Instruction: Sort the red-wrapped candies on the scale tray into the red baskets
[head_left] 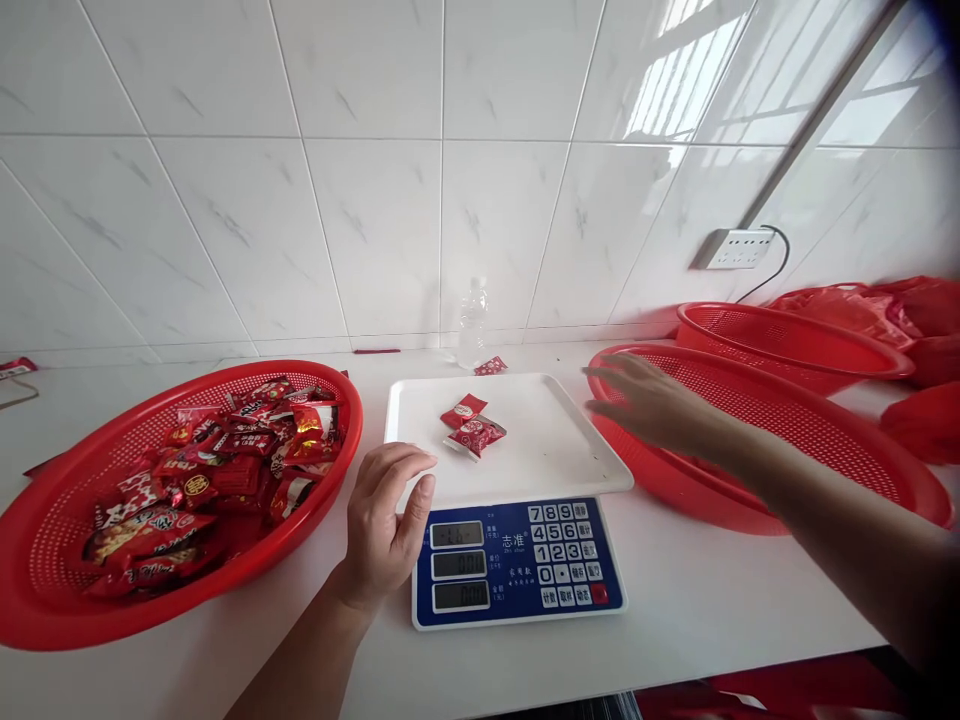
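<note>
A blue-faced digital scale (517, 565) with a white weighing tray (540, 440) stands on the white counter. Two red wrapped candies (471, 425) lie on the tray. My left hand (386, 520) rests at the tray's front left corner, fingers curled loosely with nothing in them. My right hand (649, 400) hovers flat with fingers stretched out, over the left rim of an empty red basket (825, 440). A red basket (67, 520) at the left holds several red candy packets (225, 460).
A second red basket (787, 340) and red plastic bags (922, 320) sit at the back right. A clear bottle (472, 320) and a loose candy (491, 366) stand by the tiled wall. A wall socket (731, 248) is mounted at the right.
</note>
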